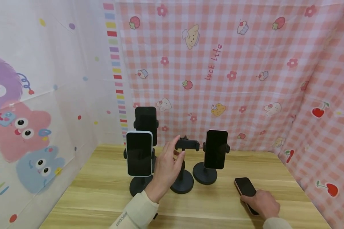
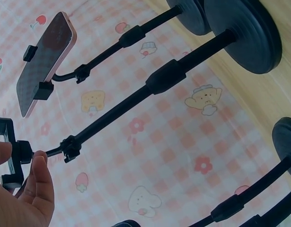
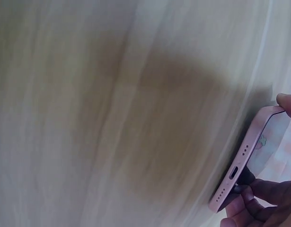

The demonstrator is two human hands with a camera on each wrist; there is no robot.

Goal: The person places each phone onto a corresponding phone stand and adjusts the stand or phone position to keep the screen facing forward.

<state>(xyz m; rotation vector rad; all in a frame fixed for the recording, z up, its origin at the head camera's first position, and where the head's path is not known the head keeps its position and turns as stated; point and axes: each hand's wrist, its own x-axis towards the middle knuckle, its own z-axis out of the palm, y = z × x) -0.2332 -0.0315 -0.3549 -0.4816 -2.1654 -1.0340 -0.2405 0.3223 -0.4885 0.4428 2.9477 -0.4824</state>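
Observation:
My left hand (image 1: 167, 165) is at the head of the middle phone stand (image 1: 187, 145), whose clamp has no phone in it. In the left wrist view, thumb and fingers (image 2: 41, 175) pinch that clamp just where it meets the thin neck. Low on the right, my right hand (image 1: 265, 203) grips a pink-edged smartphone (image 1: 245, 187) by its two long sides, screen up. The right wrist view shows the phone's bottom edge (image 3: 234, 171) with its charging port, close over the wooden table; whether it touches the wood I cannot tell.
Right of the middle stand, a stand holds a black-screened phone (image 1: 216, 149). On the left, a white-edged phone (image 1: 139, 154) in its stand partly covers another mounted phone (image 1: 146, 119) behind. A pink checked cloth (image 1: 246, 95) hangs behind the wooden table (image 1: 212, 203).

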